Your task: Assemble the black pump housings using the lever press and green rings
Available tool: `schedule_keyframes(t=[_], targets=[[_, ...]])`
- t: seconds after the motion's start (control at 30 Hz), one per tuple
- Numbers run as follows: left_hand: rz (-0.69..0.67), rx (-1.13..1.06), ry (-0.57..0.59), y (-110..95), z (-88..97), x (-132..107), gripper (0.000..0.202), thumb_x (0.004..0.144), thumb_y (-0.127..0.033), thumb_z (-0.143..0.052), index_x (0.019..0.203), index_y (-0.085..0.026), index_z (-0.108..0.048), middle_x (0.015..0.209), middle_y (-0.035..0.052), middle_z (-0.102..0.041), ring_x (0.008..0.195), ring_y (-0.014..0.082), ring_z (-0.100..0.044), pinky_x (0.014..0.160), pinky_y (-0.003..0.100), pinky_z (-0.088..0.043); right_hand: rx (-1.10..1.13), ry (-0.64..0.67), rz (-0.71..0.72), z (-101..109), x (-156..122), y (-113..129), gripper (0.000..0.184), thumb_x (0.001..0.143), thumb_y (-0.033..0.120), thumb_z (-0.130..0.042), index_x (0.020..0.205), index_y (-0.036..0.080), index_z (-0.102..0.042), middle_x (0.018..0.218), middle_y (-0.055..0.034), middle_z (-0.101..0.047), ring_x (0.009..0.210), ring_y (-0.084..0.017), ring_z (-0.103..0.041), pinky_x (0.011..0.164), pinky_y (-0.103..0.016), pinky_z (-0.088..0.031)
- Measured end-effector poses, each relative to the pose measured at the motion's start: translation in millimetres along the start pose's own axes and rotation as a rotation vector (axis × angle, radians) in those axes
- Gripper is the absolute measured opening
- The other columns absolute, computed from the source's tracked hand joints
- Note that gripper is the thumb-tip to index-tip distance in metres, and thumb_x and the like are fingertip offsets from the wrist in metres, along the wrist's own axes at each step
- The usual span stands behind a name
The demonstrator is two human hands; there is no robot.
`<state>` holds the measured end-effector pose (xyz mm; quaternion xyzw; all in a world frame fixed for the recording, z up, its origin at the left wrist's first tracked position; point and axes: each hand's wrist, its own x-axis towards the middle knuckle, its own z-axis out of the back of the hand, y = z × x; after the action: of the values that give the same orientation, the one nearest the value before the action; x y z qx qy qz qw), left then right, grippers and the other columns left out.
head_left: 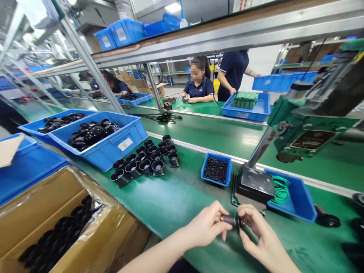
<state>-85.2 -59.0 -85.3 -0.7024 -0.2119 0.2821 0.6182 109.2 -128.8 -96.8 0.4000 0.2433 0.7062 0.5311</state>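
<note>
Both hands meet over the near part of the green bench. My left hand (pixel 209 224) pinches the stem end of a dark part with a cylindrical stem and a round flange (pixel 229 219). The fingers of my right hand (pixel 257 231) close around its black flanged end, hiding some of it. The stem lies roughly level, pointing left. Just beyond the hands is a black metal block (pixel 256 184) at the base of a green bench press (pixel 307 132). A small blue bin (pixel 217 182) of little black rings or nuts stands beyond my left hand.
Several black cup-shaped housings (pixel 145 167) stand left of centre. Blue bins (pixel 113 151) of black parts and a cardboard box (pixel 93 235) are at left. Green rings (pixel 281 189) lie in a blue bin (pixel 301 203) at right. Co-workers (pixel 199 85) work across the line.
</note>
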Motion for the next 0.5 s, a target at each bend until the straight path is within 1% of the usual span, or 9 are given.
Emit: schedule_keyframes(t=[0.17,0.23,0.3,0.33,0.37,0.4,0.43,0.47,0.5], targets=[[0.055,0.237,0.067,-1,-6.8,0,0.013,0.085,-0.017,-0.053,0.093,-0.019,-0.043,0.059,-0.0080,-0.052,0.056,0.0092,-0.053,0.062,0.021,-0.042,0.135,0.072,-0.107,-1,-9,-9,0.022,0.078,0.009,-0.047,0.096,0.020,-0.042,0.101,-0.0041,-0.048,0.094,-0.009,-0.053,0.083,-0.015,-0.048],[0.074,0.311,0.134,-10,-4.2,4,0.010,0.087,-0.019,-0.053,0.095,-0.018,-0.046,0.061,-0.0069,-0.055,0.059,0.0103,-0.057,0.063,0.021,-0.044,0.224,0.063,-0.153,-1,-10,-9,0.020,0.076,0.009,-0.048,0.092,0.019,-0.042,0.096,-0.0036,-0.047,0.089,-0.009,-0.052,0.082,-0.016,-0.048],[0.017,0.448,0.156,-25,6.1,17,0.011,0.088,-0.022,-0.055,0.098,-0.018,-0.052,0.072,-0.0025,-0.064,0.069,0.0127,-0.063,0.067,0.022,-0.048,0.310,0.026,-0.179,-2,-9,-8,0.019,0.076,0.009,-0.049,0.091,0.020,-0.041,0.093,-0.0027,-0.045,0.085,-0.009,-0.051,0.081,-0.016,-0.048],[-0.041,0.575,0.111,-34,14.4,28,0.013,0.088,-0.024,-0.055,0.099,-0.018,-0.055,0.081,-0.0001,-0.067,0.075,0.0138,-0.065,0.070,0.023,-0.049,0.343,-0.003,-0.186,-2,-9,-8,0.020,0.076,0.010,-0.049,0.090,0.020,-0.041,0.093,-0.0024,-0.044,0.085,-0.008,-0.050,0.081,-0.016,-0.048],[-0.105,0.726,0.027,-43,24.3,42,0.014,0.090,-0.025,-0.055,0.102,-0.018,-0.058,0.091,0.0024,-0.069,0.083,0.0149,-0.066,0.076,0.024,-0.050,0.367,-0.031,-0.190,-3,-8,-7,0.020,0.075,0.010,-0.050,0.090,0.020,-0.040,0.093,-0.0021,-0.044,0.085,-0.008,-0.050,0.082,-0.016,-0.047],[-0.163,0.891,-0.091,-52,35.2,58,0.016,0.091,-0.025,-0.053,0.104,-0.018,-0.059,0.099,0.0045,-0.070,0.090,0.0157,-0.065,0.081,0.026,-0.050,0.380,-0.052,-0.194,-4,-7,-7,0.021,0.075,0.010,-0.050,0.090,0.020,-0.040,0.093,-0.0019,-0.043,0.086,-0.008,-0.049,0.082,-0.015,-0.047],[-0.191,1.060,-0.207,-59,46.2,75,0.018,0.093,-0.023,-0.050,0.107,-0.018,-0.060,0.106,0.0064,-0.069,0.097,0.0166,-0.064,0.088,0.028,-0.049,0.387,-0.065,-0.200,-5,-7,-8,0.022,0.074,0.010,-0.051,0.090,0.020,-0.040,0.093,-0.0018,-0.043,0.086,-0.008,-0.049,0.083,-0.015,-0.046],[-0.186,1.150,-0.282,-65,56.5,93,0.020,0.093,-0.018,-0.047,0.108,-0.016,-0.060,0.111,0.0098,-0.068,0.103,0.0190,-0.063,0.093,0.031,-0.047,0.392,-0.071,-0.207,-6,-7,-8,0.023,0.073,0.010,-0.051,0.089,0.020,-0.040,0.093,-0.0016,-0.043,0.086,-0.008,-0.049,0.083,-0.015,-0.046],[-0.170,1.215,-0.321,-68,65.2,110,0.021,0.093,-0.014,-0.046,0.106,-0.013,-0.062,0.111,0.0125,-0.067,0.105,0.0213,-0.062,0.096,0.035,-0.046,0.398,-0.072,-0.213,-7,-8,-9,0.023,0.072,0.009,-0.052,0.089,0.020,-0.041,0.092,-0.0015,-0.043,0.085,-0.008,-0.048,0.082,-0.015,-0.046]])
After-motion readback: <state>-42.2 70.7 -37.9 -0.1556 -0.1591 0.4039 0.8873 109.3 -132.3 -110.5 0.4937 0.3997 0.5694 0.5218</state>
